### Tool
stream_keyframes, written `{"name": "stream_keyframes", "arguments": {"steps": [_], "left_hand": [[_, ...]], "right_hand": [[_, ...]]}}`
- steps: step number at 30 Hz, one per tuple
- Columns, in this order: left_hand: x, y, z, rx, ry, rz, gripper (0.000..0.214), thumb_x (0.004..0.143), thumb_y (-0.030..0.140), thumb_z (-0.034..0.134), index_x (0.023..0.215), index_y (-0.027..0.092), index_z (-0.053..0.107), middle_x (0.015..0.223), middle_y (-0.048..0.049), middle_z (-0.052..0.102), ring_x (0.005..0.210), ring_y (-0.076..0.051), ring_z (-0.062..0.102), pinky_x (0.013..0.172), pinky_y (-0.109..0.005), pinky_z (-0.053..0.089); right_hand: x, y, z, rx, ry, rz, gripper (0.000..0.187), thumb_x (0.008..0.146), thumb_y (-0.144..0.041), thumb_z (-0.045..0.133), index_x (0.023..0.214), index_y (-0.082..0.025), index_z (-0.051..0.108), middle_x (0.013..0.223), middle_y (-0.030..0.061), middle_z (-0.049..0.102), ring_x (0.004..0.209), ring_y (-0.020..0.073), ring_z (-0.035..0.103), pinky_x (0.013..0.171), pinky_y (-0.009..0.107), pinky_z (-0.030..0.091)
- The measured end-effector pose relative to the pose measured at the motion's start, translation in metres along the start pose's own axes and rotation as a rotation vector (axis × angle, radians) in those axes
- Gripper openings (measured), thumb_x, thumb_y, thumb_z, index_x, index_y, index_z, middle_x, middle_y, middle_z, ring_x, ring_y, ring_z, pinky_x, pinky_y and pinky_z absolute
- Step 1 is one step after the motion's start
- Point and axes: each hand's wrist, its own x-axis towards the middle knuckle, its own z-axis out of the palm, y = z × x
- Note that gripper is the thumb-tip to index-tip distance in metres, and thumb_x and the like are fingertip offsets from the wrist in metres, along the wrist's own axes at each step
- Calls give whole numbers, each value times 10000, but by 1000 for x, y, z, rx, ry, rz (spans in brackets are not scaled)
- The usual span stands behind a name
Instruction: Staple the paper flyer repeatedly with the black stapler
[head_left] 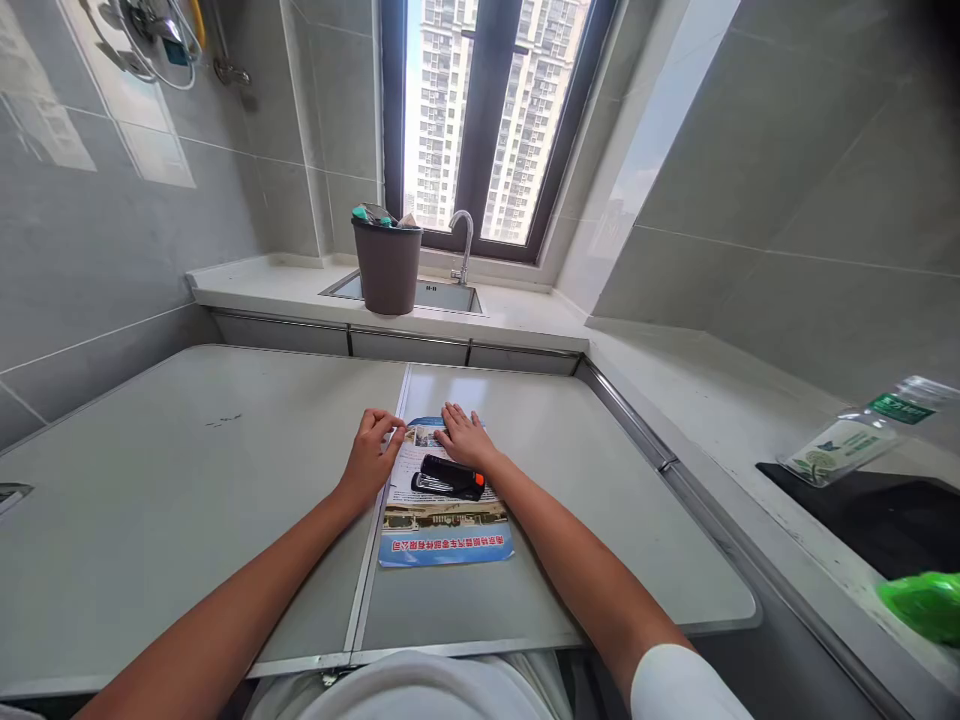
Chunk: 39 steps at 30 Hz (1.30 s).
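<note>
A printed leaflet (442, 545) with a blue border and red lettering lies flat on the white folding table. On top of it rests a black stapler (448, 478) with an orange-red mark at its right end. My left hand (373, 448) is closed, its thumb and fingertips pinching the leaflet's far left corner. Flat on the far right part of the leaflet, my right hand (463, 438) is open with fingers stretched out, and it covers some of the print. The stapler lies just below the right hand; neither hand holds it.
The white table (225, 500) has a metal seam beside the leaflet. Beyond it, a brown bin (388, 268) with rubbish stands by the sink (450, 295) and tap (465, 245). At right, a plastic bottle (847, 440), a black item (885, 520) and a green one (926, 605) occupy the ledge.
</note>
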Motion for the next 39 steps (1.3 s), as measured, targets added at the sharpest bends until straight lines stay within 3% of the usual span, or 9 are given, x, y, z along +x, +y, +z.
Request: {"name": "stream_keyframes", "arguments": {"steps": [7, 11, 18, 23, 26, 30, 34, 36, 39], "left_hand": [[0, -4, 2, 22, 40, -4, 187, 991, 320, 541, 956, 215, 692, 1040, -58, 551, 924, -207, 614, 777, -348, 552], [-1, -6, 4, 49, -77, 40, 205, 1004, 320, 518, 949, 219, 687, 1017, -53, 577, 948, -215, 617, 851, -374, 538], [-8, 1, 9, 75, -322, 141, 202, 999, 298, 493, 952, 231, 678, 1039, -62, 611, 996, -225, 620, 944, -402, 521], [-13, 11, 13, 141, -451, 206, 206, 1000, 273, 480, 1026, 253, 684, 1087, -68, 643, 1039, -231, 634, 955, -418, 528], [-16, 16, 16, 196, -496, 240, 230, 1009, 280, 480, 1120, 257, 680, 1153, -79, 655, 1091, -247, 643, 976, -438, 528], [-18, 20, 13, 228, -606, 317, 325, 1025, 316, 501, 1324, 290, 625, 1386, -93, 611, 1276, -278, 585, 1066, -466, 500], [-20, 20, 12, 253, -712, 410, 403, 1045, 347, 490, 1440, 334, 569, 1532, -71, 533, 1402, -289, 505, 1185, -513, 398], [-20, 20, 12, 256, -738, 440, 405, 1036, 355, 513, 1435, 345, 578, 1489, -65, 575, 1374, -287, 530, 1197, -524, 377], [-19, 22, 13, 269, -724, 422, 377, 1007, 375, 565, 1378, 337, 621, 1363, -75, 639, 1258, -289, 594, 1136, -512, 433]], "right_hand": [[-4, -5, 3, 3, 50, 18, 823, 1038, -602, 253, 1672, -128, 25, 1732, 76, -30, 1613, 213, 44, 1290, 501, 36], [-20, 11, -1, -28, 16, 20, 785, 1045, -588, 238, 1669, -124, 126, 1735, 85, 46, 1612, 210, 62, 1292, 483, 36], [-64, 64, -16, -74, -10, 113, 717, 1055, -564, 235, 1659, -177, 223, 1729, 69, 136, 1610, 228, 89, 1287, 514, 34], [-79, 77, -17, -25, 53, 132, 703, 1052, -547, 286, 1658, -196, 225, 1731, 76, 144, 1604, 247, 119, 1285, 517, 39], [-78, 76, -23, 112, 165, 85, 681, 1040, -507, 345, 1644, -203, 268, 1707, 93, 254, 1577, 252, 214, 1277, 490, 139], [-84, 90, -49, 265, 394, 28, 460, 989, -395, 449, 1356, -187, 634, 1338, 137, 646, 1238, 258, 576, 1072, 395, 431], [-108, 120, -83, 282, 453, 89, 334, 961, -401, 497, 855, -178, 722, 824, 56, 669, 758, 191, 583, 760, 318, 450], [-121, 130, -98, 309, 397, 116, 431, 976, -471, 490, 721, -176, 674, 659, 13, 584, 638, 159, 501, 659, 295, 391], [-135, 128, -115, 424, 102, 34, 494, 958, -589, 530, 727, -171, 657, 649, -16, 535, 622, 137, 444, 604, 268, 331]]}}
